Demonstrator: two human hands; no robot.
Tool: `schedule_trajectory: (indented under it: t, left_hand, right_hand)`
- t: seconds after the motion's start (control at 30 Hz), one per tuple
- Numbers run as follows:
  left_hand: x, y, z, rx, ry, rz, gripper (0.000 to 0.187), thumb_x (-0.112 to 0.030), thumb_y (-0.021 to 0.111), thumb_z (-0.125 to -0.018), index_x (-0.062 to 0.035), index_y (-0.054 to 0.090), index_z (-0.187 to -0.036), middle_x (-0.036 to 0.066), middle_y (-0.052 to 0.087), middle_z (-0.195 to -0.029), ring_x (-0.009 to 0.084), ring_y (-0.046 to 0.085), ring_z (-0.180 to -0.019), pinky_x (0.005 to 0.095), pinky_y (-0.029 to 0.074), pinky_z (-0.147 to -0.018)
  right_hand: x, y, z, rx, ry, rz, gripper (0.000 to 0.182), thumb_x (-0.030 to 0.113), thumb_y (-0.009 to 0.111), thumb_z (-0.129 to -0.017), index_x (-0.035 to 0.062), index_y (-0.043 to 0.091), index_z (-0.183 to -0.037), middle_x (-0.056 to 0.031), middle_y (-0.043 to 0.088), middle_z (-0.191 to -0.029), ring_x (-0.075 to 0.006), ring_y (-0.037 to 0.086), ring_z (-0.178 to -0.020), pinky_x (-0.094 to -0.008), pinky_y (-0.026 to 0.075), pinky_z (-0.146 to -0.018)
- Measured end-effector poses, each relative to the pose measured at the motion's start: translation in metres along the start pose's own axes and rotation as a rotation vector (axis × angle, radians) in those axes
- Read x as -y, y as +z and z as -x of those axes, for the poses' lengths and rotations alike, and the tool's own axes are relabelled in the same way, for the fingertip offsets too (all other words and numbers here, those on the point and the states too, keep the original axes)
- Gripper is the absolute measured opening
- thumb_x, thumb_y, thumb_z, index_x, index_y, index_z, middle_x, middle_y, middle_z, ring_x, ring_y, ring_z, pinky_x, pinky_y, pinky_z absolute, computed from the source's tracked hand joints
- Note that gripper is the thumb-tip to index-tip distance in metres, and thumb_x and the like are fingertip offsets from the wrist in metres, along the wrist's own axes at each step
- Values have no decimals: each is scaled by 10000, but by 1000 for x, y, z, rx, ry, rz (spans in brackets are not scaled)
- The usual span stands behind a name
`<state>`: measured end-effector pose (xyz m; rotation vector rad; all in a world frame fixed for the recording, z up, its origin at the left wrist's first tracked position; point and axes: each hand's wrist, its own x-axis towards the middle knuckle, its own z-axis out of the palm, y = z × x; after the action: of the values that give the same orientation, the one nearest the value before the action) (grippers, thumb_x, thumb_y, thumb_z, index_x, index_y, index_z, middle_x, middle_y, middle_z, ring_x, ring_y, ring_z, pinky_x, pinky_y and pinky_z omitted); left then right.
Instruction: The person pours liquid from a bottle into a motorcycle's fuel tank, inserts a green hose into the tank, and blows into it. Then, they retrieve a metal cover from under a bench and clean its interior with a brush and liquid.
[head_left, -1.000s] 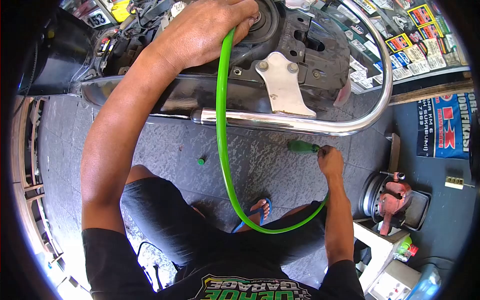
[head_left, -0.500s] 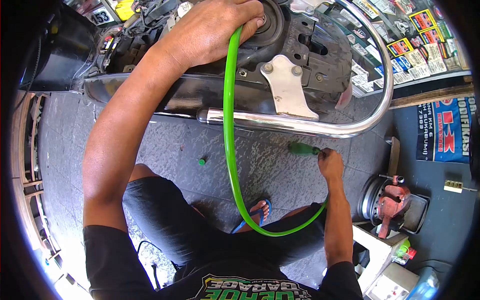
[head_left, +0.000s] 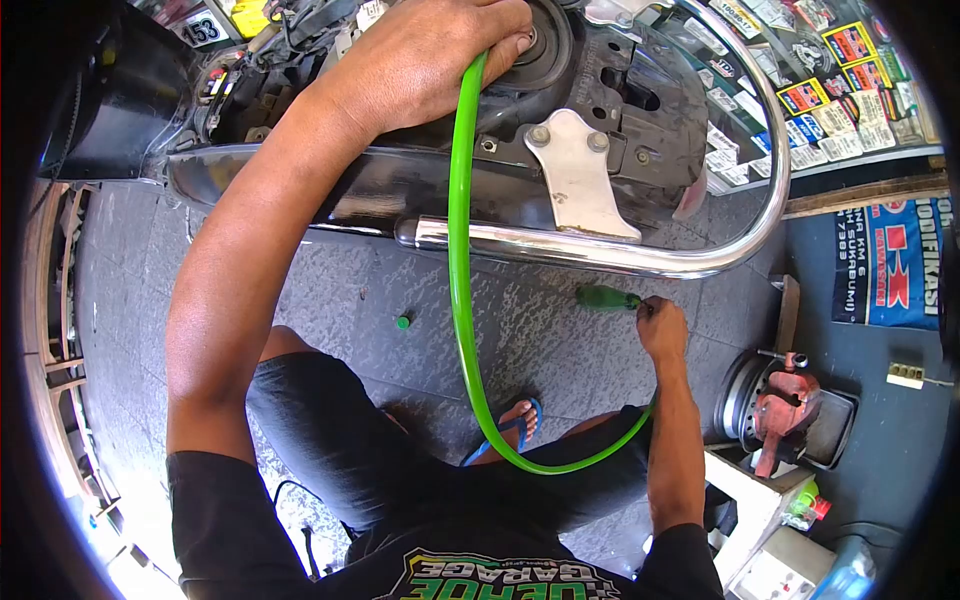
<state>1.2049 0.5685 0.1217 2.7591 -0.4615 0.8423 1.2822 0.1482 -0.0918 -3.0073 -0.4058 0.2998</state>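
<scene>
My left hand point(head_left: 440, 60) is closed around the upper end of a bright green hose point(head_left: 462, 250), at the round opening point(head_left: 545, 45) on top of the motorcycle point(head_left: 640, 100). The fingers hide the hose's tip. From there the hose hangs in a long loop over my lap and passes behind my right forearm. Low down by the floor, my right hand point(head_left: 662, 328) is closed at the neck of a green bottle point(head_left: 605, 297), which looks tilted onto its side. Whether the hose's other end is in that hand cannot be seen. A small green cap point(head_left: 403, 322) lies on the floor.
A chrome grab rail point(head_left: 600, 250) curves around the motorcycle's near side, above the floor. Behind stands a glass case point(head_left: 830, 110) with packaged parts. To the right are a wheel rim and a red tool point(head_left: 785, 400), with a white cabinet point(head_left: 745, 490) nearer me.
</scene>
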Motion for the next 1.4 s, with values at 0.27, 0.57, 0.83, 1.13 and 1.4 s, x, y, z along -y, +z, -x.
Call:
schedule_trajectory:
  t: [0.27, 0.57, 0.83, 1.13, 1.4]
  left_hand:
    - [1, 0, 0, 3, 15, -13, 87, -71, 579, -892, 11, 549, -900, 173, 516, -854, 379, 541, -837, 462, 462, -763]
    - [2, 1, 0, 0, 17, -23, 92, -82, 571, -902, 6, 547, -892, 172, 514, -852, 378, 539, -848, 470, 459, -769]
    - [5, 2, 2, 11, 2, -18, 115, -100, 566, -910, 10, 542, -886, 180, 524, -860, 386, 547, -855, 479, 463, -774]
    - [4, 2, 1, -2, 12, -27, 148, -119, 553, -927, 8, 534, -854, 170, 522, -827, 377, 552, -829, 475, 471, -753]
    - [5, 1, 2, -4, 16, -12, 151, -120, 548, -927, 5, 534, -843, 169, 529, -818, 381, 566, -819, 476, 473, -751]
  right_hand:
    - [-1, 0, 0, -5, 4, -16, 192, 229, 630, -854, 90, 745, -919, -235, 689, -847, -441, 662, -822, -494, 533, -760]
    - [-2, 1, -1, -16, -3, -11, 198, 232, 627, -850, 89, 744, -923, -231, 689, -851, -429, 664, -831, -490, 531, -758]
    - [-3, 2, -2, 20, -11, -11, 202, 236, 622, -859, 86, 739, -928, -222, 698, -891, -428, 669, -844, -494, 538, -769]
    - [-5, 3, -3, 11, -9, -17, 198, 233, 633, -851, 82, 735, -930, -224, 698, -890, -438, 665, -850, -497, 537, -771]
    - [-8, 6, -5, 12, -34, 0, 198, 235, 634, -850, 85, 736, -929, -229, 697, -877, -436, 667, -847, -494, 540, -771]
